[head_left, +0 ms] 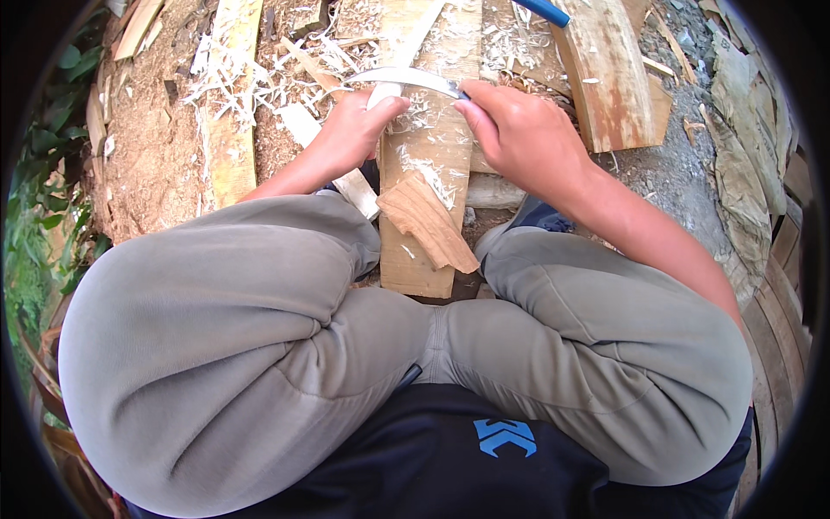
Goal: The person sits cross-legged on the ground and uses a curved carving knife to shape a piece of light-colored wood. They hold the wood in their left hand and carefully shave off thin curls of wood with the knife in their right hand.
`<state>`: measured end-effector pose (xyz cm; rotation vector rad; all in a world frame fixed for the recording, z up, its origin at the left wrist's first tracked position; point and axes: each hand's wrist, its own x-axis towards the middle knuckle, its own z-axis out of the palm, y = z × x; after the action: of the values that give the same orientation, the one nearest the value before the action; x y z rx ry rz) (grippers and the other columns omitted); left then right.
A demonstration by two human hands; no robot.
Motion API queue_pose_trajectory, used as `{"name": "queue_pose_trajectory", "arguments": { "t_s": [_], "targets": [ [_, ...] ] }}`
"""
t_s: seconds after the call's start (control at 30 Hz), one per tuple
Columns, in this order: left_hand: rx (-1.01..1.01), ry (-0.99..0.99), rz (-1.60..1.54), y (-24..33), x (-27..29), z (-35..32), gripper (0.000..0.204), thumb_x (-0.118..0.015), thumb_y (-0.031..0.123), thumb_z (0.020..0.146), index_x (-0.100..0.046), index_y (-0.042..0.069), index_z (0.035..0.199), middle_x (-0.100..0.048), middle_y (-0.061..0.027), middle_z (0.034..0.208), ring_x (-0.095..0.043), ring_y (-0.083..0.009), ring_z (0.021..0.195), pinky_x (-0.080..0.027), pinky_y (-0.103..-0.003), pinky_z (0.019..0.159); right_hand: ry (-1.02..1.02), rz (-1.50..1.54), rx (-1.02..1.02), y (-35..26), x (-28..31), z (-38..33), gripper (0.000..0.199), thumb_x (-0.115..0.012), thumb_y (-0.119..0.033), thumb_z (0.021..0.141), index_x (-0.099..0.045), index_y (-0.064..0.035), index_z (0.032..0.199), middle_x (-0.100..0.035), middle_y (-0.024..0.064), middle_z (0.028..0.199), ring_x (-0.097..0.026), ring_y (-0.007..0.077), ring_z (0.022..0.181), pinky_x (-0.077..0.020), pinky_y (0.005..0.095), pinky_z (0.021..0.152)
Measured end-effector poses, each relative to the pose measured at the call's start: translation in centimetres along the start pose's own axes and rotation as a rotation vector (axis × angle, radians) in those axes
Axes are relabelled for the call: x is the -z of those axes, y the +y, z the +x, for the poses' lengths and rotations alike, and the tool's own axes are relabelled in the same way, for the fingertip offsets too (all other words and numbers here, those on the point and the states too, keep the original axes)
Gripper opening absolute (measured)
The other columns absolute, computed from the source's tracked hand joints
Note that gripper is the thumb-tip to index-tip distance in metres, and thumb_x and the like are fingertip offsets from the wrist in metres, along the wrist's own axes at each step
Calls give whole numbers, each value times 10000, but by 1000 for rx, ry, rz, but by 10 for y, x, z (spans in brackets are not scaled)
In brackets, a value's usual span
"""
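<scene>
My left hand [350, 130] is closed around the near end of a pale, whittled wooden stick [422, 36], which points away from me toward the top edge. In my right hand [523, 134] is the dark handle of a curved knife [419, 78]. Its bright, sickle-like blade lies across the stick just beyond my left fingers, tip to the left. Whether the tip touches my left hand I cannot tell. Below both hands a long plank [424, 143] runs between my legs, with thin shavings on it. A rough brown wood piece [428, 222] rests on its near end.
Curled shavings [233, 78] cover the ground and another plank [230, 160] on the left. A thick wood slab [609, 82] lies at upper right, beside a blue rod-like object [546, 10]. Crumpled sheeting [742, 147] lies far right; leaves [52, 147] edge the left.
</scene>
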<state>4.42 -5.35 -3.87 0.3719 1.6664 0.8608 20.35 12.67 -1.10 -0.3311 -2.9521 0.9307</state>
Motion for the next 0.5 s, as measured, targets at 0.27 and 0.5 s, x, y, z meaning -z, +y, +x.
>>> {"name": "queue_pose_trajectory", "arguments": {
  "t_s": [0.27,0.5],
  "targets": [
    [1,11,47,-2,4,0,439,-541,398,947,-611,-29,1018,-549,-46,628,-521,-125,494,-431,-303,499,-2,-51,-15,2,4,9,231,-550,-283,990,-615,-62,979,-688,172,809,-689,366,718,-564,476,624],
    [9,17,59,-2,4,1,444,-534,410,952,-608,-25,1005,-532,-37,604,-506,-124,475,-412,-299,473,5,-112,0,17,9,16,227,-549,-281,992,-626,-70,965,-682,165,778,-688,356,692,-563,466,591]
  ]
}}
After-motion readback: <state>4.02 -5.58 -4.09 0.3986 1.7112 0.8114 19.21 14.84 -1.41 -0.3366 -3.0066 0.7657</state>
